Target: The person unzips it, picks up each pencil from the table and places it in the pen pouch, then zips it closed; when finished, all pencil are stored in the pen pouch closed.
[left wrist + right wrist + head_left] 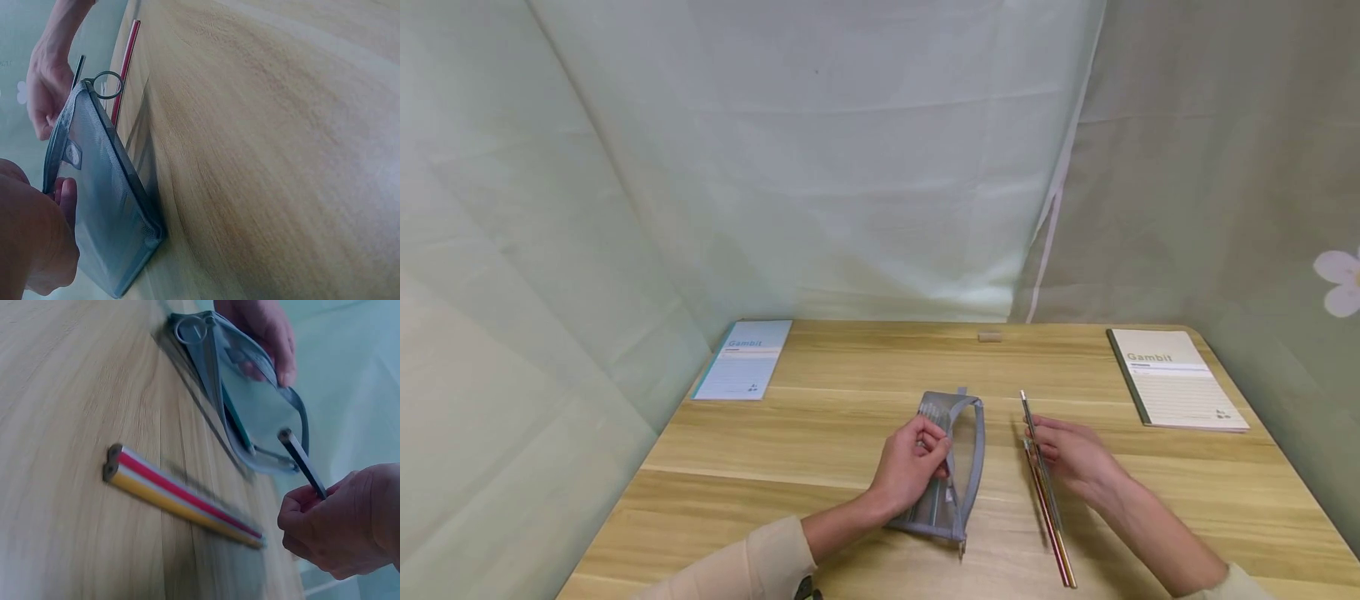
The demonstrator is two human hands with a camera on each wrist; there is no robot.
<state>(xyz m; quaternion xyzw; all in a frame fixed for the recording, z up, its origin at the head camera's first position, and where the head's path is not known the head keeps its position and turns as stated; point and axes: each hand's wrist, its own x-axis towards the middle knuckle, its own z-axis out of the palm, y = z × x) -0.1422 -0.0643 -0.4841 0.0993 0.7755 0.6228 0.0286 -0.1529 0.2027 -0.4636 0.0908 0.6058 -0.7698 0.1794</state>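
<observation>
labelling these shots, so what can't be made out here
Full contents of the pencil case: head view, left hand covers part
Other end of the dark pencil: right wrist view, hidden behind right hand
Smallest print on blue notebook: head view, too small
Dark object by left cuff: head view, bottom edge cuts it

Pale, faintly creased fabric sheets [865, 167] hang behind and left of a wood-grained counter [715, 450]; a darker curtain [1187, 167] (a white flower [1341, 300] shows on it) covers the right. Light brightens the back low down, near the counter's far edge.
</observation>
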